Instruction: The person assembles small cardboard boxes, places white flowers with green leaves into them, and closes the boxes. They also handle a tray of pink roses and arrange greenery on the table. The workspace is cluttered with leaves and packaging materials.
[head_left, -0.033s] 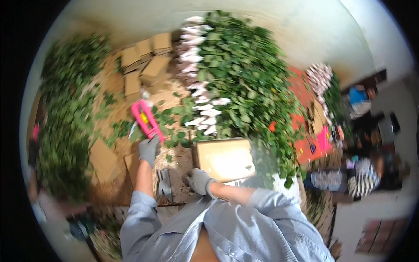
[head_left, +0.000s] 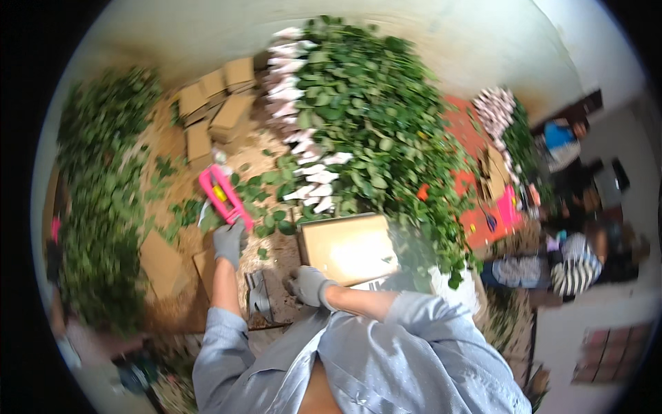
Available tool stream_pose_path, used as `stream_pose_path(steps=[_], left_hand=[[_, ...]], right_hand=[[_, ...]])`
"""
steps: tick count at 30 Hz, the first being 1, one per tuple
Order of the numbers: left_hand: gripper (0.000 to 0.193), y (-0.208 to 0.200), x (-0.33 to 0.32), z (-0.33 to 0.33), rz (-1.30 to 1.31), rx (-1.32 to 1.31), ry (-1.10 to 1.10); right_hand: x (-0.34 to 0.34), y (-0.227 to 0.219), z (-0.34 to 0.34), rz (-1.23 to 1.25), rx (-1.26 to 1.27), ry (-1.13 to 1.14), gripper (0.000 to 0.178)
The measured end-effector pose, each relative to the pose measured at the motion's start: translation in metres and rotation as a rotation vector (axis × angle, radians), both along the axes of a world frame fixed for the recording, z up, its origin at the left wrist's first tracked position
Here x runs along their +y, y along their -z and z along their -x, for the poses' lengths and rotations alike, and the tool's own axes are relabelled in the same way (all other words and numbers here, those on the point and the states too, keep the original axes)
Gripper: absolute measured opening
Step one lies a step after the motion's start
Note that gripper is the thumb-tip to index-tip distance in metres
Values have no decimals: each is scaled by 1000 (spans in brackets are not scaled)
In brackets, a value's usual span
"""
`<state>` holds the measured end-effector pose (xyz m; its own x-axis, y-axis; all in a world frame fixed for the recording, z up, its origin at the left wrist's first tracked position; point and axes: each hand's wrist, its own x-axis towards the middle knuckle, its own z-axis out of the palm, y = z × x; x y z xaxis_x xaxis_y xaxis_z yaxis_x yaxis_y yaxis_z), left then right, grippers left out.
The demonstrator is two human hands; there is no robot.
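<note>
Two gloved hands were at work over the tabletop (head_left: 277, 257); clock taken from the person's front, 12 straight ahead.

Left hand (head_left: 230, 243): fingers closed round the near end of a pink frame-shaped tool (head_left: 232, 210), which lay to the left, toward 11 o'clock, with something yellow inside its frame. Right hand (head_left: 312, 286): fingers curled inward, near the close edge of a shallow tan box (head_left: 341, 245) at its 1 to 2 o'clock; could not tell whether it held anything or touched the box. A grey metal-looking piece (head_left: 258, 297) lay between the hands.

Change noted: small. Bunches, cardboard and tool had all slid slightly toward 9 o'clock in the view; probably a turn of the head. Left grip and right curl were the same as an instant earlier. Judgement: the work itself had not visibly advanced.

Surroundings: pale-wrapped bunches (head_left: 322, 176) with leafy stems (head_left: 372, 131) at 12 to 1; stacked cardboard pieces (head_left: 231, 114) at 11; loose leaves between.
</note>
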<state>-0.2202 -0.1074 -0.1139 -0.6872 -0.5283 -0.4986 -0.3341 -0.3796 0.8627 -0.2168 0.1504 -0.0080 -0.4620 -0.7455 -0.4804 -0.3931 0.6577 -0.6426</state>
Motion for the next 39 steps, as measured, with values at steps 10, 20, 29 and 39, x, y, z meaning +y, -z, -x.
stream_pose_path(steps=[10,20,29,39], left_hand=[[23,-34,19,10,264,4,209],[25,-159,188,151,426,80,835],[22,-54,258,233,917,-152,1478],[50,-49,263,221,1221,-262,1466]], right_hand=[[46,-59,4,365,-227,349,43],[207,-148,68,736,-467,909,38],[234,-119,95,719,-500,996,38],[244,-62,47,527,-331,936,50]])
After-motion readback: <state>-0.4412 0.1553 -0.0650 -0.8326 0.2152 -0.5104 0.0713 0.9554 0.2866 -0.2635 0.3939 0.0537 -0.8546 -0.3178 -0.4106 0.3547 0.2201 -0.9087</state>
